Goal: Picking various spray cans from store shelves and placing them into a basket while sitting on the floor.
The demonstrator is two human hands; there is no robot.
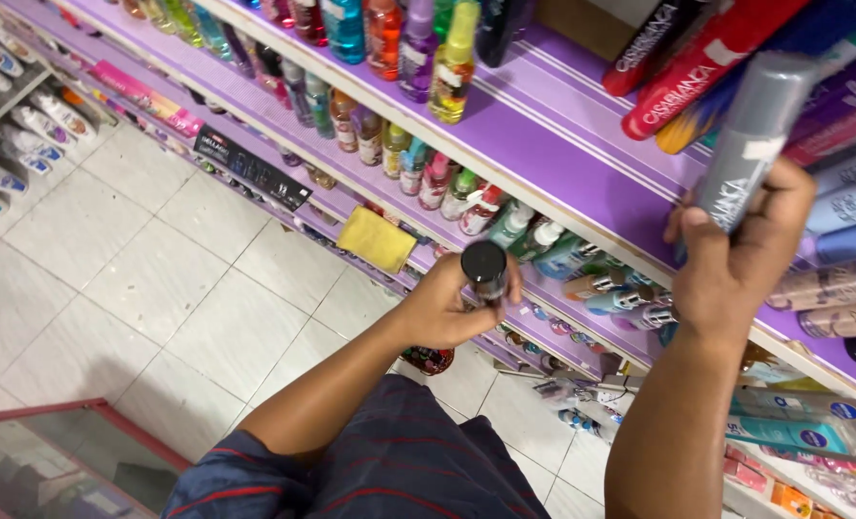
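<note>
The left hand (447, 306) is curled around a small dark can with a black cap (485, 270), fingers wrapped on its body so only the cap and a bit of the neck show; it is held out in the air in front of the lower shelf rows. The right hand (740, 252) is closed around the lower part of a grey spray can (750, 135), thumb on the near side, and the can tilts up and away toward the purple shelf (543, 125). Its top sits among the lying spray cans (707, 58), red, blue and purple, stacked at the shelf's right end, close to them or touching; I cannot tell which. To the left on the same shelf stand small coloured bottles (418, 58) in a row near the front edge, with bare purple board between them and the cans. A yellow cloth (377, 238) lies on a lower shelf. Below, the white tiled floor (159, 269) lies open between the shelves
</note>
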